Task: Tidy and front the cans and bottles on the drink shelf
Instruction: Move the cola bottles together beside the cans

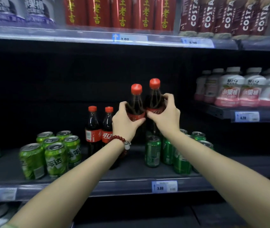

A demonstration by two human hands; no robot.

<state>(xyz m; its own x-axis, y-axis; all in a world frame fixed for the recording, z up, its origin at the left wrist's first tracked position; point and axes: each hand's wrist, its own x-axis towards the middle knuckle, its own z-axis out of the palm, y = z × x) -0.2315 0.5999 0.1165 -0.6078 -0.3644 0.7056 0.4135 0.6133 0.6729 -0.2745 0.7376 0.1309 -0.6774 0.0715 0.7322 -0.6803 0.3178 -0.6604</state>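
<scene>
Dark shelving fills the view, and the drink shelf [131,176] runs across the middle with its back lost in shadow. Both forearms reach in from the bottom edge, where they are cut off. The left hand [126,122] has its grip wrapped around the red label band of the left cola bottle [135,102], thumb in front and fingers curled behind; a red bead bracelet [119,139] sits on that wrist. The right hand [165,114] grasps the right cola bottle [154,96] the same way, fingertips curling over its shoulder. The two bottles touch side by side, upright; their lower halves are hidden by the hands and wrists, so I cannot tell whether they rest on the shelf.

Just to the left stand two more cola bottles [99,129], red caps, white Chinese lettering on red labels. Light green cans [53,155] cluster further left, their writing blurred. Darker green cans [153,152] stand to the right, partly behind the right forearm.

Price tags [163,186] on the shelf edge read 3.00. Above, red cans [119,12] carry yellow Chinese characters, and brown bottles [226,15] read COSTA. White and pink bottles [229,88] fill the right-hand shelf.
</scene>
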